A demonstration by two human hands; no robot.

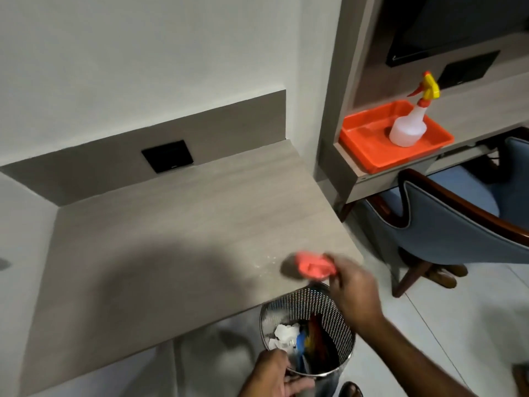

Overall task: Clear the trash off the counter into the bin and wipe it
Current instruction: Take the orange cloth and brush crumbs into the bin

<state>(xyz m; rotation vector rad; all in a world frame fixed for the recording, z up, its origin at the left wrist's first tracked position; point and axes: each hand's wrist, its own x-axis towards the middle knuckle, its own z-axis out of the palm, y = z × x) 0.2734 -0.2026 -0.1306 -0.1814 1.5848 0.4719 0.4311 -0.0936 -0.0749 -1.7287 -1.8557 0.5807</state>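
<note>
- The one perforated metal bin [307,333] stood below the counter [171,239] edge, holding crumpled white paper [284,335] and blue, yellow and red scraps I couldn't name.
- My left hand [274,373] was clamped on the bin's near rim.
- My right hand [352,290] pinched a blurred pink cloth [313,266] at the counter's front corner, beside a few white crumbs [266,262].
- One orange tray [369,150] on the shelf held one spray bottle [409,124].
- One blue chair [458,224] was cut off at right.
</note>
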